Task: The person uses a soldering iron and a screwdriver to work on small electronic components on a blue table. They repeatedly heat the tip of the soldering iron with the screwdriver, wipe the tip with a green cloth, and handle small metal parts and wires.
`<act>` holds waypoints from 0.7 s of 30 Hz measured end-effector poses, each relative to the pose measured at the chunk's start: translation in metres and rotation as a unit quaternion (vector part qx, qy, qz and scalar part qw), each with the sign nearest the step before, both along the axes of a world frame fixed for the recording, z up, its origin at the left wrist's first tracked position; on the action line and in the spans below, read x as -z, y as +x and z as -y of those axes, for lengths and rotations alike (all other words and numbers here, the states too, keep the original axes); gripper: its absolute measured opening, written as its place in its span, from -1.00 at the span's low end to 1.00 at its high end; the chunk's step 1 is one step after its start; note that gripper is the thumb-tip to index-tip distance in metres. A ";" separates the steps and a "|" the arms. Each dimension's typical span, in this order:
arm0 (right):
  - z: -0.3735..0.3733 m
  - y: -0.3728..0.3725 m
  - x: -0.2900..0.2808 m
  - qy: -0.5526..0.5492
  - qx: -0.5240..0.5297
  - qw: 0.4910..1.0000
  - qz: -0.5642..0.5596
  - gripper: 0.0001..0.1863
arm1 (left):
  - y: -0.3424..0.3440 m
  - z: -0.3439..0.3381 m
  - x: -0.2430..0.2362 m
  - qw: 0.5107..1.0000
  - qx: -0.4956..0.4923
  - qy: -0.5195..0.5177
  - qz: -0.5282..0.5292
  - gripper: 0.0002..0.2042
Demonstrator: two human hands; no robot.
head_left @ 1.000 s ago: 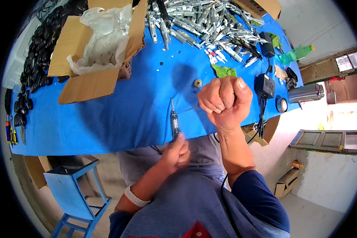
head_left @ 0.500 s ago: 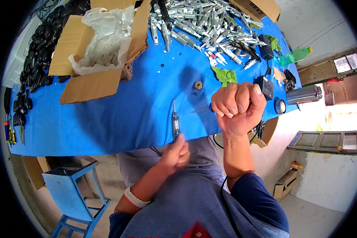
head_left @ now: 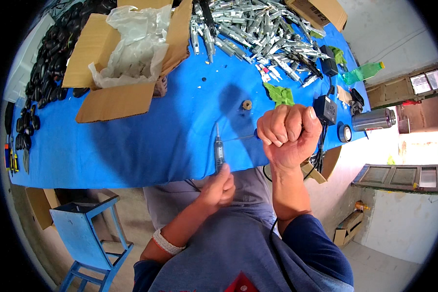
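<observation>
My left hand pinches the lower end of a slim dark-and-silver device, held upright with a thin pointed tip at its top. My right hand is closed in a fist around a screwdriver. Only a bit of its blue handle and its thin shaft show. The shaft points left and its end reaches the upper body of the device; whether it sits in a screw is too small to tell. On the cloth just beyond my right hand lies a small brown ring-shaped piece.
A blue cloth covers the table. An open cardboard box with plastic lining stands left of a heap of silver parts. Black parts are piled far left. A green rag, black adapter, flask and green bottle lie right.
The screwdriver's shaft has come to the device's upper body, my right hand shifting slightly left. My left hand and the device have moved a little right. The whole view has shifted slightly.
</observation>
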State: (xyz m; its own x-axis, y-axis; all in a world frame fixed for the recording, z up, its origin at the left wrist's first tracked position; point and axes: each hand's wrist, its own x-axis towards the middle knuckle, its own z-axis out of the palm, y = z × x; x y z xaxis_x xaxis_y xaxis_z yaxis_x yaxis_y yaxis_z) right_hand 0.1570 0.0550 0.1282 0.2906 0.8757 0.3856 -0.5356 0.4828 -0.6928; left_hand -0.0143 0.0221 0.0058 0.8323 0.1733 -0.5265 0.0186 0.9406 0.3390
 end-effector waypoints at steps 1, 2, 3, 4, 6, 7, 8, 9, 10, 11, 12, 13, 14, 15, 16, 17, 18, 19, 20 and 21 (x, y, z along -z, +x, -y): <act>0.000 0.001 0.001 0.005 -0.007 1.000 0.002 -0.39 | 0.000 0.000 0.000 1.000 0.000 -0.001 0.000 -0.46; -0.001 0.001 0.001 0.010 -0.013 1.000 0.004 -0.39 | 0.000 0.000 0.000 1.000 0.001 -0.003 0.001 -0.46; -0.001 0.000 0.001 0.004 -0.005 1.000 0.005 -0.39 | 0.000 0.000 0.000 1.000 0.001 -0.004 0.001 -0.46; -0.001 -0.002 -0.001 -0.001 0.003 1.000 0.006 -0.39 | 0.000 0.000 0.001 1.000 0.001 -0.005 0.002 -0.46; -0.001 -0.003 -0.001 -0.004 0.005 1.000 0.009 -0.39 | 0.000 0.000 0.001 1.000 0.001 -0.003 0.003 -0.46; -0.001 -0.002 0.001 -0.002 0.000 1.000 0.010 -0.39 | 0.000 0.000 0.000 1.000 0.000 0.001 0.004 -0.46; -0.001 -0.001 0.002 0.000 -0.006 1.000 0.012 -0.39 | 0.000 0.000 0.000 1.000 0.000 0.005 0.005 -0.46; -0.002 -0.002 0.002 -0.004 -0.001 1.000 0.008 -0.38 | 0.000 0.000 -0.001 1.000 -0.001 0.008 0.002 -0.46; -0.002 -0.003 0.002 -0.008 0.003 1.000 0.004 -0.38 | 0.000 0.000 -0.003 1.000 -0.002 0.010 0.000 -0.46; -0.002 -0.004 0.002 -0.012 0.008 1.000 0.000 -0.38 | 0.001 -0.001 -0.004 1.000 -0.004 0.013 -0.003 -0.46; -0.002 -0.004 0.002 -0.013 0.007 1.000 -0.003 -0.38 | 0.000 -0.001 -0.004 1.000 -0.003 0.013 -0.002 -0.46; -0.002 -0.004 0.001 -0.013 0.005 1.000 -0.006 -0.38 | 0.000 -0.001 -0.005 1.000 -0.002 0.013 -0.001 -0.46; -0.001 -0.004 0.001 -0.013 0.004 1.000 -0.008 -0.38 | 0.000 -0.001 -0.005 1.000 -0.002 0.013 0.000 -0.46; -0.001 -0.003 0.001 -0.012 0.000 1.000 -0.010 -0.38 | 0.000 -0.001 -0.004 1.000 0.000 0.012 -0.001 -0.46; -0.001 -0.001 0.002 -0.010 -0.004 1.000 -0.012 -0.38 | 0.000 -0.001 -0.004 1.000 0.001 0.010 -0.003 -0.46; 0.000 0.000 0.002 -0.008 -0.007 1.000 -0.013 -0.38 | 0.000 -0.001 -0.004 1.000 0.002 0.009 -0.005 -0.46; 0.000 0.000 0.002 -0.010 -0.002 1.000 -0.007 -0.38 | 0.000 -0.001 -0.004 1.000 0.001 0.011 -0.004 -0.46; 0.000 -0.001 0.002 -0.011 0.003 1.000 -0.001 -0.38 | 0.000 -0.001 -0.003 1.000 0.000 0.012 -0.003 -0.46; -0.001 -0.001 0.001 -0.013 0.009 1.000 0.006 -0.38 | 0.000 -0.001 -0.003 1.000 -0.001 0.014 -0.003 -0.46; 0.000 -0.001 0.001 -0.015 0.010 1.000 -0.001 -0.38 | 0.000 -0.001 -0.003 1.000 -0.001 0.014 -0.002 -0.46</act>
State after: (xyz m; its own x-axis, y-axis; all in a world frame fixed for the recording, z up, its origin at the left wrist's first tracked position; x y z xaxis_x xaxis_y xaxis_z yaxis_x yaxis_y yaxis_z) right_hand 0.1559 0.0554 0.1275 0.3093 0.8809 0.3582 -0.5280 0.4724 -0.7057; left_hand -0.0142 0.0228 0.0091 0.8296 0.1890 -0.5254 0.0192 0.9307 0.3652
